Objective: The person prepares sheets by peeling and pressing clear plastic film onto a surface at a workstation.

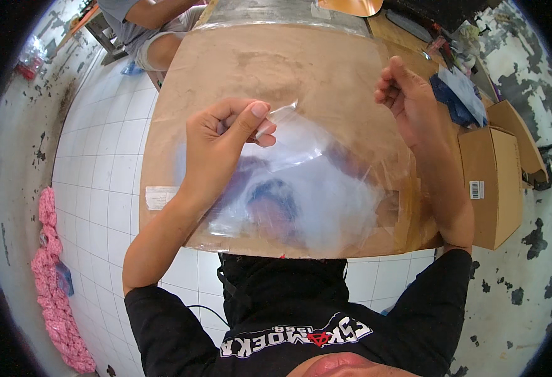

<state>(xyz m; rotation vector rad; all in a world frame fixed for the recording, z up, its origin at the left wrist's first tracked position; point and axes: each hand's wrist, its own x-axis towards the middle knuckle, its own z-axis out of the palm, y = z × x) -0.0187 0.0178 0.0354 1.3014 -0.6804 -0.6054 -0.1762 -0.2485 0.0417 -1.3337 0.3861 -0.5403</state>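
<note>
Left hand: thumb and fingers pinch the top edge of a clear bag. The bag lies across the brown table, at 5 o'clock from that hand. Right hand: at 3 o'clock from the left, fingers curled shut, holding nothing visible. Cardboard box: at 4 o'clock from the right hand.

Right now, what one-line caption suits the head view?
Left hand pinches a clear plastic bag over a brown table; right hand hovers curled beside it.
</note>
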